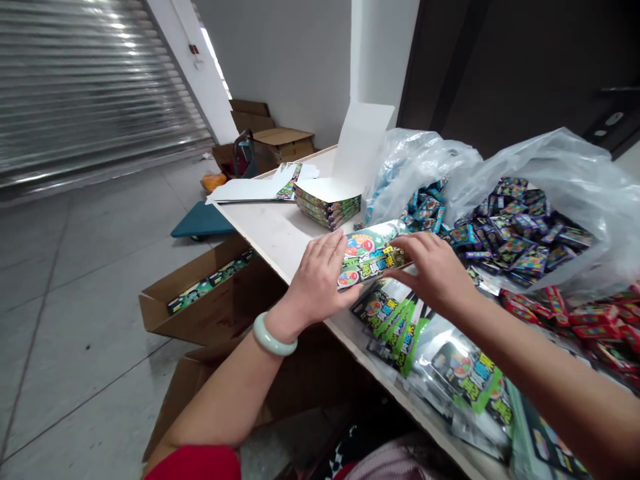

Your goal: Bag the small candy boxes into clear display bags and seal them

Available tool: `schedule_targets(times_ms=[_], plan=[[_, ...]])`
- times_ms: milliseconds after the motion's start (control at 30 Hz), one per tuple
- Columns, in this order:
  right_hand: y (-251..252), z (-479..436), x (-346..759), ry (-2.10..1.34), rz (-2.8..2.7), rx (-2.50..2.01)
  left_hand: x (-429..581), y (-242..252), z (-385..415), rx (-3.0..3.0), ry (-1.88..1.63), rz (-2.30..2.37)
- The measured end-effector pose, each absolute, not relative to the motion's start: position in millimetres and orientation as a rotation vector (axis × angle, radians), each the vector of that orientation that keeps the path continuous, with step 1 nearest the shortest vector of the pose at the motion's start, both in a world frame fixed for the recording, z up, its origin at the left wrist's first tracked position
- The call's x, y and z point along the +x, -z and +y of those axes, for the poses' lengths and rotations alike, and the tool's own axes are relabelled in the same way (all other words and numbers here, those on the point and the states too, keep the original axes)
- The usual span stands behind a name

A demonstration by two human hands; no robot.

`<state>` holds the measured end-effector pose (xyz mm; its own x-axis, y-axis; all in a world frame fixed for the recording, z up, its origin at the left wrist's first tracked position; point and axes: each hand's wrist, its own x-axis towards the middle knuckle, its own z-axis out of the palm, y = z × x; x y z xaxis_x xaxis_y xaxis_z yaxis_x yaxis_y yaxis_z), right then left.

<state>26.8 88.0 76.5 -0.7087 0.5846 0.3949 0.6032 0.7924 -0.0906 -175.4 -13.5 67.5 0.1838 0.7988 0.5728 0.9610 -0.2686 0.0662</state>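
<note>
A printed candy box (373, 257) with colourful lettering is held between my two hands above the table edge. My left hand (323, 273), with a pale green bangle at its wrist, wraps the box's left end. At the right end, my right hand (433, 263) grips the box with thumb below and fingers on top. Beneath it lie flat printed packets (395, 323) with green and black patterns. Behind the box stands a stack of open display cartons (327, 207) with a white lid (363, 143) raised.
Plastic bags of blue (425, 207), purple (525, 233) and red (600, 320) wrapped sweets cover the table's right side. Flat white card sheets (250, 190) lie at its far left corner. Below left, an open cardboard box (195, 320) contains printed boxes. A teal trolley (203, 220) stands on the floor.
</note>
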Motion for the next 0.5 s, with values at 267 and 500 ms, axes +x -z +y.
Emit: schedule_targets(times_ms=[267, 500], plan=[[-36, 71, 33, 0.252, -2.559, -0.871, -172, -68, -19, -2.173, 0.719, -1.670], [-49, 116, 71, -1.029, -2.110, -1.285, -153, -54, -34, -2.196, 0.783, -1.603]])
